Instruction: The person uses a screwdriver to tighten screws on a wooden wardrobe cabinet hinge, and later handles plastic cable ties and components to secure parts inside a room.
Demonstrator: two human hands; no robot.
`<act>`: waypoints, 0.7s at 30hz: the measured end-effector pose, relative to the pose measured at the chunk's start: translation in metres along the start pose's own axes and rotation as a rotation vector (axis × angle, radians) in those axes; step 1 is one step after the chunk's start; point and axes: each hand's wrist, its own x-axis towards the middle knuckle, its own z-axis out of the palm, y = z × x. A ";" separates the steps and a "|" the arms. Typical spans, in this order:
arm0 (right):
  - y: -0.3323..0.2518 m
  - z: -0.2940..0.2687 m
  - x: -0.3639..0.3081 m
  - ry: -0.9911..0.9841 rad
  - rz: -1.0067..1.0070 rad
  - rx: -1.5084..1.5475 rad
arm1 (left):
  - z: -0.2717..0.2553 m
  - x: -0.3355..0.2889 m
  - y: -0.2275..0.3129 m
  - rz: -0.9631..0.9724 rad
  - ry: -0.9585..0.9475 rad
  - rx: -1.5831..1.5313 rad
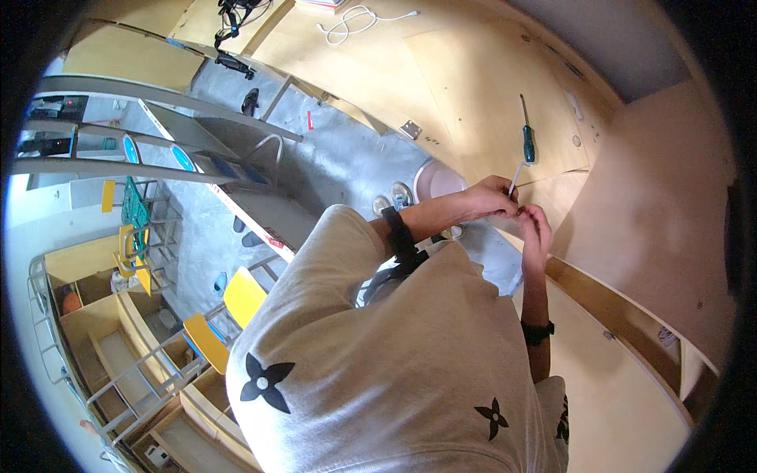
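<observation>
My left hand (490, 197) is closed, and a thin, pale grey bent rod (517, 178), shaped like a hex key, sticks up from its fingers. My right hand (536, 227) meets it with fingertips pinched together; whatever lies between them is too small to make out. Both hands are over the near edge of a light wooden desk (473, 87). Just beyond the rod's bent end, a screwdriver (528, 145) with a dark green handle rests on the desk, its shaft pointing away from me. Black bands circle both my forearms.
A white cable (347, 27) lies coiled at the desk's far side. A small metal plate (410, 128) sits near its left edge. Below stands a pinkish round bin (438, 181). Yellow chairs (244, 298), a metal ladder (158, 167) and wooden compartments (118, 347) fill the left.
</observation>
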 end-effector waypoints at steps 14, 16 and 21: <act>0.018 0.003 0.005 -0.073 0.162 -0.147 | -0.004 -0.007 0.003 0.194 0.051 0.352; 0.015 -0.004 0.000 -0.038 0.250 -0.236 | 0.007 -0.015 0.020 0.140 0.018 0.498; 0.033 -0.015 -0.010 0.000 0.191 -0.277 | 0.001 -0.006 0.006 0.136 -0.087 0.620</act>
